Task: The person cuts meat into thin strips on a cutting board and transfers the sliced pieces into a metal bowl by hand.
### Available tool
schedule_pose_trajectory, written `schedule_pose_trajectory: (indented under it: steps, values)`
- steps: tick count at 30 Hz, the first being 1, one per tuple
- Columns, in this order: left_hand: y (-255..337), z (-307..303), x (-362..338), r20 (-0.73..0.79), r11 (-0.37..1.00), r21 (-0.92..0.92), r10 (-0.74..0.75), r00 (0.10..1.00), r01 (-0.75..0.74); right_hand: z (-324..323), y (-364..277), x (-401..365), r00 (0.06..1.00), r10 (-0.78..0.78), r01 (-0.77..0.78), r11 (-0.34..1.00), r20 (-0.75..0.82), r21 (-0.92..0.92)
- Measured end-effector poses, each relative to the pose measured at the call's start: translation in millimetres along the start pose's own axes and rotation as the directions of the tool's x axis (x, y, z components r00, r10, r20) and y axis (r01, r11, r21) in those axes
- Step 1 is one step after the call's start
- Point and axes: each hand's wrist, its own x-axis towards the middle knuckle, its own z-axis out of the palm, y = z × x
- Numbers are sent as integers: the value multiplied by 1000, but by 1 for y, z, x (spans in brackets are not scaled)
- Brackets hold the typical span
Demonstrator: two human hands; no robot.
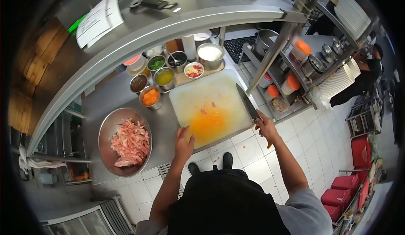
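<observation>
My right hand (267,128) is wrapped around the handle of a large kitchen knife (246,101). Its dark blade points away from me along the right edge of a white cutting board (190,92). Orange stains and a few small pink scraps mark the board. At the board's near left corner, my left hand (184,144) holds nothing, with fingers apart. Left of that hand stands a metal bowl (105,148) of raw meat strips (130,142). A metal cup of orange pieces (150,96) sits just beyond the board's left edge.
Behind the board stand cups of chopped greens (156,62), yellow liquid (164,76), red and pale bits (194,70) and white contents (210,53). A steel shelf (202,13) arches over the counter's back. Rightward, racks carry orange-lidded tubs (291,83) and stacked plates (337,81); another person (358,77) stands beyond.
</observation>
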Motion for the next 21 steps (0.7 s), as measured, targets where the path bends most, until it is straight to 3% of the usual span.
schedule_pose_trajectory:
  steps: [1, 2, 4, 8, 10, 11, 12, 13, 14, 16, 19, 21]
  values:
    - [-1, 13, 8, -48, 983, 150, 113, 992, -105, -3, 2, 2, 1000, 8, -8, 1000, -4, 3]
    - [-4, 23, 17, -39, 983, 150, 114, 993, -107, -3, 4, 5, 1000, -17, 18, 1000, 5, -19]
    - [-3, 41, 51, 18, 989, 149, 0, 1000, -3, 5, 7, 14, 997, -70, 71, 997, 26, -31]
    - [-10, 68, 92, 101, 979, 202, -2, 995, -19, 46, 15, 17, 963, -212, 241, 954, 166, -178]
    - [-5, 73, 100, 151, 981, 38, -195, 969, 192, 58, 0, 1, 922, -277, 347, 901, 269, -262]
    - [-3, 73, 99, 150, 980, 39, -197, 969, 194, 60, -8, -11, 919, -224, 316, 910, 325, -267]
    - [-4, 75, 95, 36, 977, -67, -202, 979, 204, 62, -4, -14, 911, -247, 337, 908, 331, -248]
    - [-3, 73, 92, -80, 965, -171, -216, 973, 200, 65, 0, -17, 901, -272, 359, 905, 338, -227]
    - [-7, 79, 89, -85, 965, -169, -218, 972, 202, 71, 3, -21, 898, -275, 363, 904, 343, -225]
    - [-29, 110, 86, -319, 858, -514, -178, 931, -12, 81, 4, -30, 932, -190, 251, 953, 308, -171]
    - [-39, 132, 86, -209, 873, -480, -209, 955, 86, 112, 22, -38, 893, -347, 419, 873, 286, -250]
    - [-28, 133, 87, -241, 973, -212, -144, 960, 93, 130, 21, -46, 915, -285, 339, 927, 285, -161]
